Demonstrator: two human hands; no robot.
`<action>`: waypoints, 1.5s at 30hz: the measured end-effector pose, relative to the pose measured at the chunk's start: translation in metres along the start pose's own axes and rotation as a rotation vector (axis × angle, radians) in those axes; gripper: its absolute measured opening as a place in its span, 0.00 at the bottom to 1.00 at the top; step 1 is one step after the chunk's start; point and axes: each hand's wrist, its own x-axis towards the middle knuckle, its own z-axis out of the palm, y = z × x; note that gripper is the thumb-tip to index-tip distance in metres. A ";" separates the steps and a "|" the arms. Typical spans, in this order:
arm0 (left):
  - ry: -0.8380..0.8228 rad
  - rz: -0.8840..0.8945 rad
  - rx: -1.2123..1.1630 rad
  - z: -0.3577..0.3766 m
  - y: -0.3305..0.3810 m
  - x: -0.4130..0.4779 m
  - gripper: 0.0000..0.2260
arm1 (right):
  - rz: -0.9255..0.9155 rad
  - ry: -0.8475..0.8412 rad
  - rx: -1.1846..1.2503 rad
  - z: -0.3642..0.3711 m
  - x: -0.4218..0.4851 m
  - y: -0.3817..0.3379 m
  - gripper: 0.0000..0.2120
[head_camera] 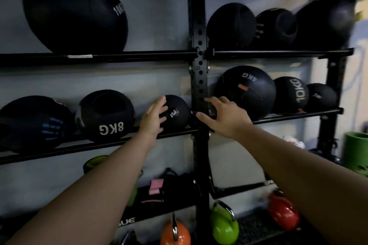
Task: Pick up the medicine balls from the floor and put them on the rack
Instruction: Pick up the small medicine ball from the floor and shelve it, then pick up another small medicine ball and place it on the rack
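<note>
A small black medicine ball (177, 114) marked 3 sits on the middle shelf rails of the black rack (199, 45), just left of its upright post. My left hand (153, 119) lies flat against the ball's left side with the fingers spread. My right hand (226, 117) is spread in front of the post, just right of the ball, and holds nothing. Beside the small ball on the same shelf is a black 8KG ball (105, 115). To the right of the post are a 4KG ball (249, 91) and a 10KG ball (291, 94).
The top shelf carries a large 10KG ball (73, 10) on the left and three dark balls on the right. Below are an orange kettlebell (175, 234), a green kettlebell (225, 225) and a red kettlebell (283, 213). A green roll (356, 151) stands at the right edge.
</note>
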 end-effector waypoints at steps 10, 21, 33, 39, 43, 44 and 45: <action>-0.068 0.156 0.088 0.046 0.024 -0.121 0.16 | 0.046 0.005 -0.012 -0.084 -0.111 0.013 0.36; -0.189 0.086 0.034 0.196 0.028 -0.306 0.07 | 0.210 -0.011 -0.055 -0.206 -0.310 0.124 0.33; -0.256 -0.083 0.047 0.321 -0.038 -0.449 0.14 | 0.336 -0.147 -0.102 -0.242 -0.499 0.230 0.38; -0.296 -0.206 0.050 0.349 -0.076 -0.470 0.32 | 0.365 -0.098 -0.071 -0.225 -0.547 0.260 0.32; -0.307 -0.283 0.039 0.368 -0.097 -0.495 0.24 | 0.408 -0.150 -0.040 -0.209 -0.569 0.274 0.35; -0.310 -0.297 0.058 0.373 -0.105 -0.502 0.24 | 0.424 -0.166 -0.036 -0.204 -0.576 0.277 0.37; -0.316 -0.312 0.085 0.378 -0.115 -0.509 0.24 | 0.438 -0.182 -0.041 -0.201 -0.583 0.279 0.38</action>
